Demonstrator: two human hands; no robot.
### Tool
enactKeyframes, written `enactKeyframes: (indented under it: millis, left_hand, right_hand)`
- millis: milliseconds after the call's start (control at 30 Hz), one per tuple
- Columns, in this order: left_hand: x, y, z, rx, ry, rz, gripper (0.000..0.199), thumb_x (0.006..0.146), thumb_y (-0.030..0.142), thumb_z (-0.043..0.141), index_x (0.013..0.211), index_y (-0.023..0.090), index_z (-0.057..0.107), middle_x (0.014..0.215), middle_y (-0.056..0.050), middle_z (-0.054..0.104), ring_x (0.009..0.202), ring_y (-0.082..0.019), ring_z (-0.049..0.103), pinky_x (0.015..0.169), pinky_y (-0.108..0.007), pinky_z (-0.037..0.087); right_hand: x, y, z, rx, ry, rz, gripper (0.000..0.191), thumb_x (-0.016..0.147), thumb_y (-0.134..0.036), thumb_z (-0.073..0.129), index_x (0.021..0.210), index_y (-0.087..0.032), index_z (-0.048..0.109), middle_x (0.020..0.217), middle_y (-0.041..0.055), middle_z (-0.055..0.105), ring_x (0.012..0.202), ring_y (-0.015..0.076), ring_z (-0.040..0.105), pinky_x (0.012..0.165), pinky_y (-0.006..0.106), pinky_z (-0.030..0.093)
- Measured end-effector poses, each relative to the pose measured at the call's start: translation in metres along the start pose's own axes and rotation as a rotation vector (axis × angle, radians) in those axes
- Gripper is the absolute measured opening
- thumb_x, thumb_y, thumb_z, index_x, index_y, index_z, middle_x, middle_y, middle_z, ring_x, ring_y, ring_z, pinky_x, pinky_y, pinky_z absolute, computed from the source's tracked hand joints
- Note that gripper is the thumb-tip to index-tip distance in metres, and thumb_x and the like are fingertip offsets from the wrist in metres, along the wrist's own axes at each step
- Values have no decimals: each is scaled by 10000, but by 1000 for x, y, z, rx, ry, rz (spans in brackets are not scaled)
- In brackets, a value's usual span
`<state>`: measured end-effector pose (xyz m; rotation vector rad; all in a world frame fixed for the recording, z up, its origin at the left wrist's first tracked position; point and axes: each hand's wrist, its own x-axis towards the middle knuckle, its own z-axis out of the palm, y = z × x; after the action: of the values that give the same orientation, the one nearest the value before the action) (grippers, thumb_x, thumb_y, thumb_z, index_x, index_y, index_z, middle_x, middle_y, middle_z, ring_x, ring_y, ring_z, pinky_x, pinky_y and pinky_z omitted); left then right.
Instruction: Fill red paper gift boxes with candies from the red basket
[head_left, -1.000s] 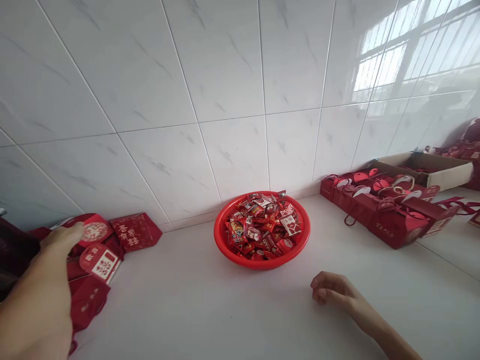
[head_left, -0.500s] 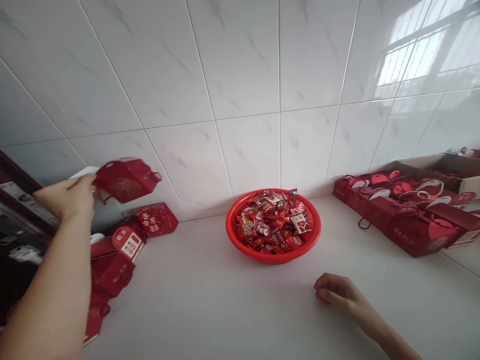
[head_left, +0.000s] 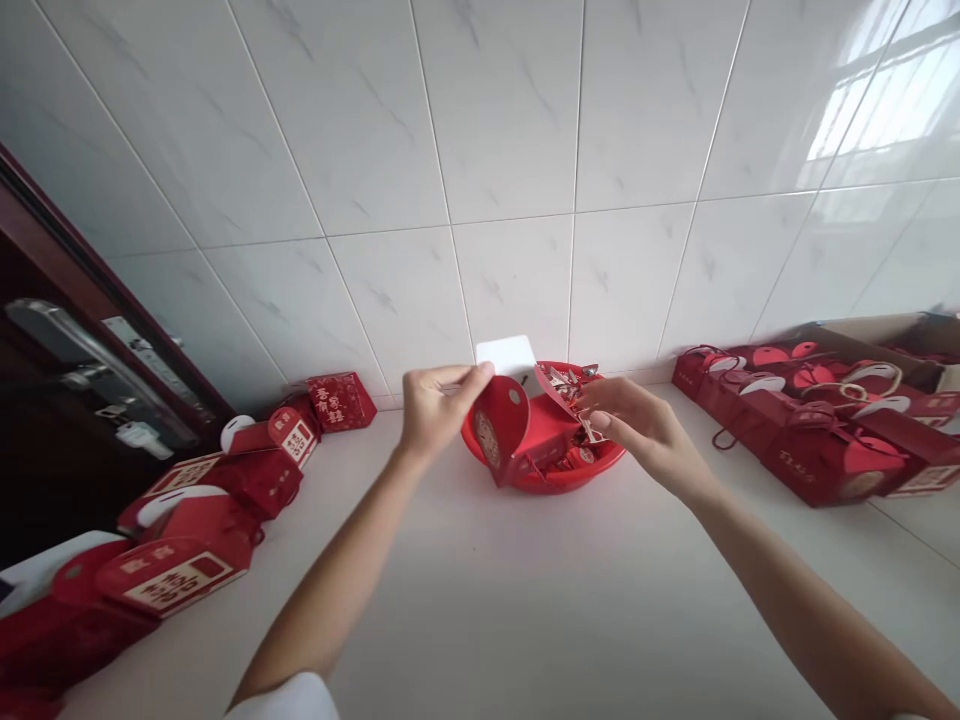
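Observation:
My left hand (head_left: 444, 405) pinches the upper flap of a red gift box (head_left: 525, 430), which is open at the top and shows a white flap. The box hangs in front of the left part of a red plastic basket (head_left: 592, 474) and hides much of it. Wrapped candies (head_left: 570, 382) show in the basket beside the box. To the right of the box, my right hand (head_left: 637, 420) hovers over the basket's right edge with its fingers apart and slightly curled, holding nothing.
Red boxes (head_left: 187, 560) line the left side, and a smaller red box (head_left: 341, 400) stands by the tiled wall. More red boxes with cords (head_left: 817, 450) stand at the right, beside a cardboard carton (head_left: 930, 350). A door handle (head_left: 90, 350) shows at far left.
My left hand has brought the red box from the far left to the basket. My right hand has moved up to the basket and opened its fingers. The view has shifted left.

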<state>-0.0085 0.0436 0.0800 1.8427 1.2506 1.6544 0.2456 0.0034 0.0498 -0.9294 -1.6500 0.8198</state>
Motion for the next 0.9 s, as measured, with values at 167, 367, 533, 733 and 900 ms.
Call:
enactKeyframes:
  millis: [167,367,533,733,900]
  left_hand:
    - [-29,-7,27,-46,4,-26,416,842,503,664,550,209,692,542,7,542,616,-169,562,562,-273,432]
    - [-41,-11,42,-105,102,-158,369,824,547,680,688,220,785,692,-26,725,772,-237,684,680,-329,529]
    - [-43,-14,46,-195,131,-228,347,780,551,709,734,218,797,797,-60,774,957,-289,707,794,-369,553]
    - [-44,-21,34,-270,29,-374,356,739,560,701,694,208,730,769,-60,737,848,-242,690,750,-343,536]
    - [-49,-16,8,-229,-205,-449,294,670,401,718,875,195,762,815,-51,740,840,-236,681,743,-329,517]
  right_hand:
    - [9,-4,4,-82,10,7,480,825,-595,733,1132,-242,622,1100,95,705,1038,258,676,832,396,577]
    - [2,-5,10,-163,-16,-18,473,747,-576,807,920,-232,532,1003,69,682,858,220,678,719,357,580]
    - [-2,-5,15,-234,-39,24,340,841,-478,702,774,-233,476,750,14,619,643,170,599,556,299,490]
    - [-1,1,12,-56,-45,18,376,915,-470,591,700,-228,401,646,-32,378,562,109,377,483,254,335]
    - [2,1,7,42,-167,40,394,897,-494,629,694,-220,430,668,-31,408,588,110,393,513,259,356]
